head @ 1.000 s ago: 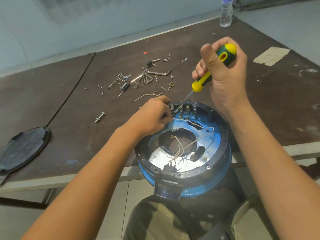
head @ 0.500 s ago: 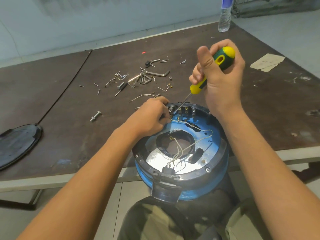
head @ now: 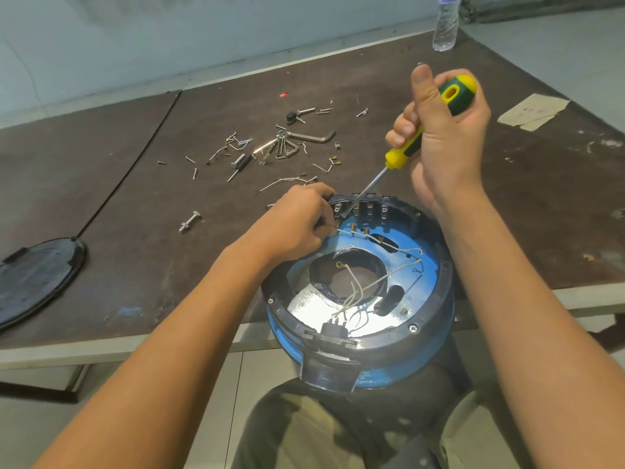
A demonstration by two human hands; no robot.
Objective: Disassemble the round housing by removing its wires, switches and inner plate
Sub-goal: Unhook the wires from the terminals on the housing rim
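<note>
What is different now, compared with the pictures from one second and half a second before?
Nothing on the work visibly changed; only the camera's view shifted a little. The right hand keeps its grip on the yellow-green screwdriver, tip at the terminals on the far rim of the round housing. The left hand still pinches the end of the white wire there. Loose screws and black lid stay on the table.

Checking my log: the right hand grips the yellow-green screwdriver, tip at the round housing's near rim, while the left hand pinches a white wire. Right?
No: head view shows the screwdriver tip at the far-rim terminals of the round housing. The right hand grips it; the left hand pinches the white wire.
</note>
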